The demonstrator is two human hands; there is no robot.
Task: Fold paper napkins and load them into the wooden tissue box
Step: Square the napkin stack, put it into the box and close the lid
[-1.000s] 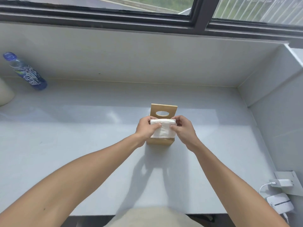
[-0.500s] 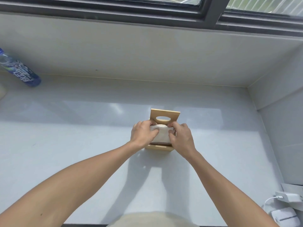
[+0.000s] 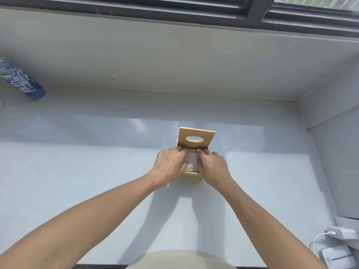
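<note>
A small wooden tissue box (image 3: pixel 191 173) stands on the white counter, its hinged lid (image 3: pixel 196 137) with an oval slot raised upright at the back. A folded stack of white napkins (image 3: pixel 191 161) lies inside the box, mostly covered by my hands. My left hand (image 3: pixel 170 165) presses down on the stack's left side with fingers curled into the box. My right hand (image 3: pixel 212 166) presses on the right side the same way. Only a narrow strip of napkin shows between the two hands.
A blue plastic bottle (image 3: pixel 21 82) lies on its side at the far left by the wall. A white charger with cable (image 3: pixel 342 232) and a white device (image 3: pixel 337 259) sit at the lower right corner. A wall (image 3: pixel 330 117) closes the counter's right side.
The napkin stack was held above the box; both hands have lowered it and pushed it down inside. The camera has tilted downward.
</note>
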